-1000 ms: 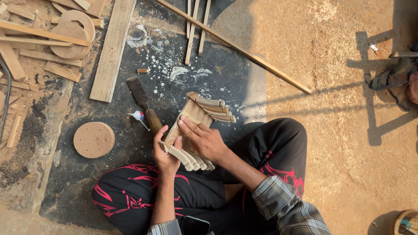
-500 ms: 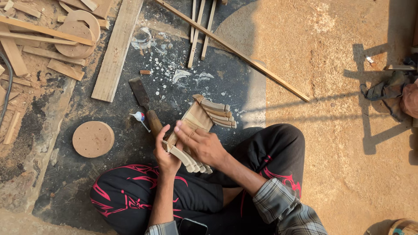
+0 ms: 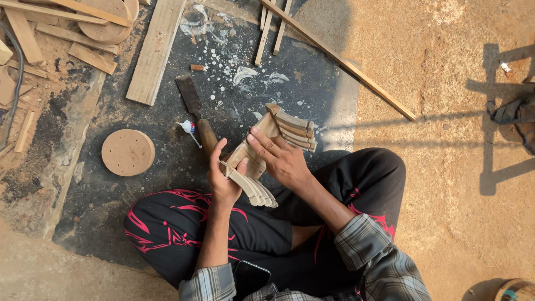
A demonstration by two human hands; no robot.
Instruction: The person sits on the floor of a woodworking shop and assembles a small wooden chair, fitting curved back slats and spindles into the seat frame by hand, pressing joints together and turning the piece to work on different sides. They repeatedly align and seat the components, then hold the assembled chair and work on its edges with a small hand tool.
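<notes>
I sit cross-legged on a dark mat (image 3: 167, 189), and both hands hold a wooden assembly (image 3: 290, 129) of several curved slats fixed to a flat core. My left hand (image 3: 222, 181) grips its near end, thumb raised along the side. Over the middle lies my right hand (image 3: 278, 158), fingers spread on the flat wood. The slats fan out at the far end and again below my left hand. A chisel (image 3: 192, 106) with a wooden handle rests on the mat just left of the piece, a small glue tube (image 3: 188, 128) beside it.
A round wooden disc (image 3: 127, 152) with small holes sits on the mat to the left. A flat plank (image 3: 156, 50), thin sticks (image 3: 267, 28) and a long slat (image 3: 340, 58) lie beyond. Scrap wood is piled at the upper left. Sandy ground stretches to the right.
The wooden assembly has tilted and shifted slightly toward me between my hands. My right hand's fingers have slid along the flat wood.
</notes>
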